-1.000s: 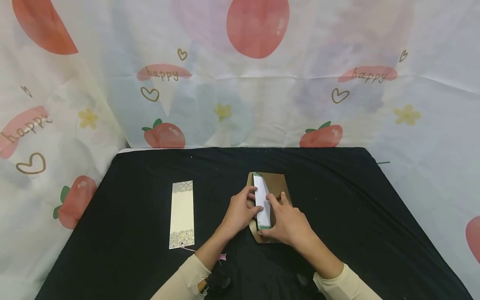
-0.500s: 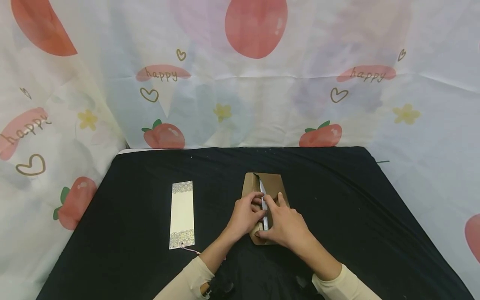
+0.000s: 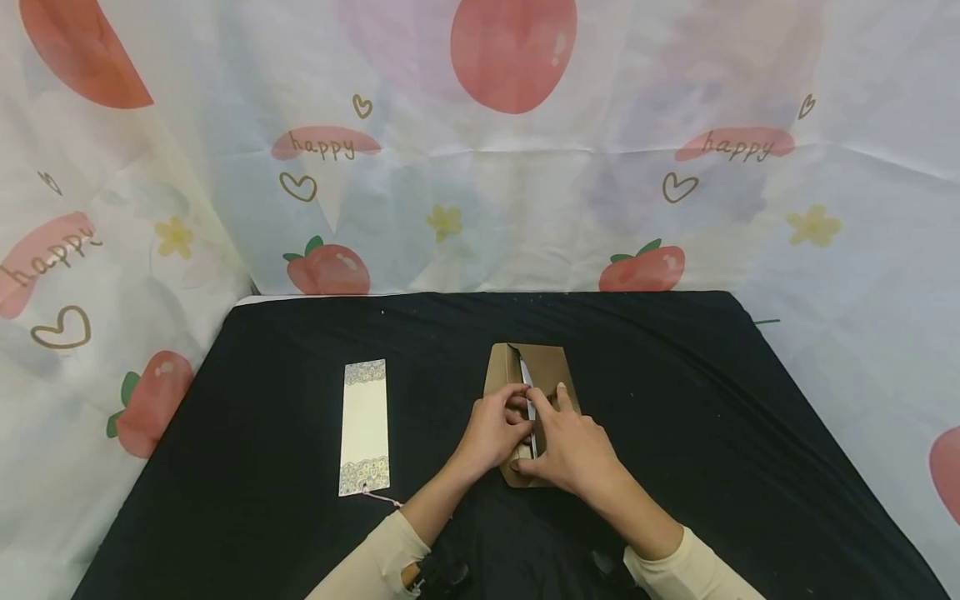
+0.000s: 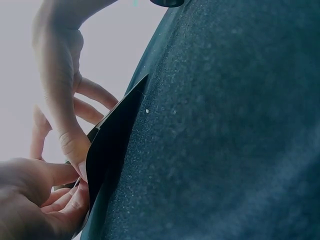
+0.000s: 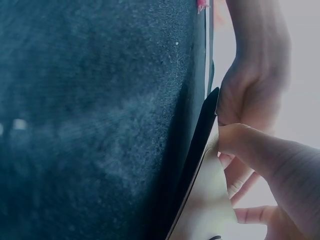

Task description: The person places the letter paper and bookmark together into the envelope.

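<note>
Right of the middle of the frame lies a brown kraft envelope [image 3: 550, 367], with its long flap [image 3: 498, 367] folded out on the left side. From its mouth a thin strip of white card [image 3: 532, 414] shows; the rest seems to be inside, so the card sits mostly under the brown front.

The left hand [image 3: 487, 429] comes from the lower centre. Its thumb and fingers are curled to a pinch at the white card's left edge, probably because this is the only part that offers something to hold. Both wrist views show the fingers close to the paper; which layers are between the tips I cannot tell for certain.

The right hand [image 3: 573, 446] lies over the lower half of the envelope with thumb and fingers spread wide: the thumb is near the lower left corner, the index fingertip beside the strip. I judge that this wide span steadies the envelope and keeps its mouth accessible.

A cream bookmark [image 3: 364, 425] with lace-like ends lies flat in the left part of the frame, well apart from the envelope, perhaps to leave working space. Its cord [image 3: 384, 500] runs towards the left forearm. Black cloth [image 3: 675, 467] lies under everything.
</note>
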Demonstrator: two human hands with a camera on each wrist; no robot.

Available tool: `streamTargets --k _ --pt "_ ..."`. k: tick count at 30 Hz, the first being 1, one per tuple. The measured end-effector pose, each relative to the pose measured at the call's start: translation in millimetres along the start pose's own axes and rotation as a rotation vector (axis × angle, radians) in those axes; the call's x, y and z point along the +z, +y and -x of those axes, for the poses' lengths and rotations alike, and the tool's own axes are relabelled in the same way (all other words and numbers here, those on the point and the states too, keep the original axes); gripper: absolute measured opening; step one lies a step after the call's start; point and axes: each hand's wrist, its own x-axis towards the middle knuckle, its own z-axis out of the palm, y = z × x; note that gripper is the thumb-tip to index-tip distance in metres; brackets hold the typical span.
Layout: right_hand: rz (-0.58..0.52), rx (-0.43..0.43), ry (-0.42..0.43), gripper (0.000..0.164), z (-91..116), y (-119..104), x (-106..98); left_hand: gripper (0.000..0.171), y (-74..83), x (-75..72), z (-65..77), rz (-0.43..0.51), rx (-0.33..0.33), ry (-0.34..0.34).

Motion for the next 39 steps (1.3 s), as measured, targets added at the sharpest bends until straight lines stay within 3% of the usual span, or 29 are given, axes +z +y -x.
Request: streamTargets --k 9,21,31,39 --pt "0.009 -0.002 0.003 0.1 0 0 -1 0.05 -0.2 -0.5 -0.3 -0.003 -0.009 -0.011" --pt "0.021 0.015 0.013 0.102 -2 2 -1 0.048 3.3 -11.7 -1.8 -0.062 0.046 -0.007" --pt "0.049 0.049 0.027 0.103 -5 6 1 0.038 2.8 -35.2 -5.9 -0.069 0.074 -0.014" --pt "0.047 0.055 0.023 0.103 -4 5 2 0.03 2.5 -62.1 -6.6 -0.094 0.039 -0.046"
